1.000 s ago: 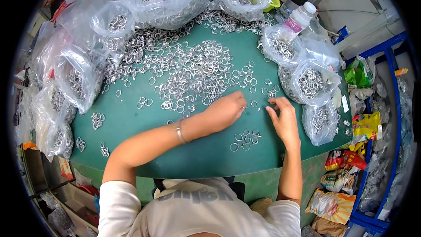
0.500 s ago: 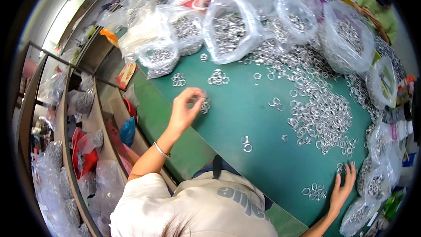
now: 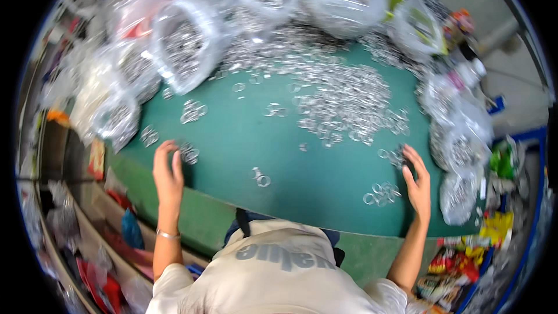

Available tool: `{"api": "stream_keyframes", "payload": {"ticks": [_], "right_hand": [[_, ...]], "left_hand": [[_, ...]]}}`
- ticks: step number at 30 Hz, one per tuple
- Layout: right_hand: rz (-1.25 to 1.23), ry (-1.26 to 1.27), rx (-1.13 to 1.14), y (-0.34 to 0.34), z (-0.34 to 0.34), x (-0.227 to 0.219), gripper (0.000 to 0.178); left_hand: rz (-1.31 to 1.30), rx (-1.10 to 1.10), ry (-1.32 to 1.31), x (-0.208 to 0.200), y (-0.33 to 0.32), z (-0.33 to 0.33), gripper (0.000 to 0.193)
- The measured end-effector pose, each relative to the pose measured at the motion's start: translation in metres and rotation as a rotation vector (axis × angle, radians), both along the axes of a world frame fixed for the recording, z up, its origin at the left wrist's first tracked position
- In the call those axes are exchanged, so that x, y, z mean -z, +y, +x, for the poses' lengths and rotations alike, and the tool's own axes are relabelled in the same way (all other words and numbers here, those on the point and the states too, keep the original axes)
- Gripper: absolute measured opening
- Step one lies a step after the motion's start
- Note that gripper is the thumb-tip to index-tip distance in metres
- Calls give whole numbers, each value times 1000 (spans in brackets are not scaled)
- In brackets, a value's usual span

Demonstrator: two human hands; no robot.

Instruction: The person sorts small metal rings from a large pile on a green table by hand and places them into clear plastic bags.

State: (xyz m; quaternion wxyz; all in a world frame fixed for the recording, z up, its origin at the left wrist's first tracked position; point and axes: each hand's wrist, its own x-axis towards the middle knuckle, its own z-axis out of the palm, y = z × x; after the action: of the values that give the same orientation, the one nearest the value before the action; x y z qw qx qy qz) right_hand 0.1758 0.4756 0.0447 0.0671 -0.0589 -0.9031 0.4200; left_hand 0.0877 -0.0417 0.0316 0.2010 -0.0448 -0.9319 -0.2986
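Observation:
On the green table, my left hand (image 3: 168, 170) is beside a small pile of metal rings (image 3: 189, 154). Its thumb stands a little apart from the fingers, and nothing shows between them. Toward the right, my right hand (image 3: 418, 185) has its thumb and fingers spread. Those fingertips touch or nearly touch a few rings (image 3: 393, 154). A second small ring pile (image 3: 381, 194) lies just left of that hand. Between both hands are a couple of rings (image 3: 261, 177) set close together. The picture is somewhat blurred.
A broad heap of rings (image 3: 349, 102) covers the table's far middle. Open plastic bags filled with metal parts, such as one bag (image 3: 186, 46), line the back and right edges. More small piles (image 3: 193, 111) lie at left. Shelves (image 3: 75, 209) stand left; colourful packets (image 3: 459, 261) lie right.
My view has swung to the right, so the table sits more level. The left thumb and fingers, close together before, are now further apart. My right hand stays by the same rings.

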Motion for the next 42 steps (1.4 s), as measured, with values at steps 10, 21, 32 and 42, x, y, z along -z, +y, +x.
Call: {"api": "stream_keyframes", "payload": {"ticks": [10,21,32,42], "right_hand": [[4,-10,137,5,-35,19,22],[175,-110,100,19,0,-10,26],[100,-92,157,4,1,4,17],[-393,23,386,4,10,9,5]], "left_hand": [[-104,1149,-175,-32,253,-45,48],[-157,1304,-199,23,353,-40,41],[120,1317,-170,16,373,-38,35],[563,1144,-917,14,362,-47,34]]}}
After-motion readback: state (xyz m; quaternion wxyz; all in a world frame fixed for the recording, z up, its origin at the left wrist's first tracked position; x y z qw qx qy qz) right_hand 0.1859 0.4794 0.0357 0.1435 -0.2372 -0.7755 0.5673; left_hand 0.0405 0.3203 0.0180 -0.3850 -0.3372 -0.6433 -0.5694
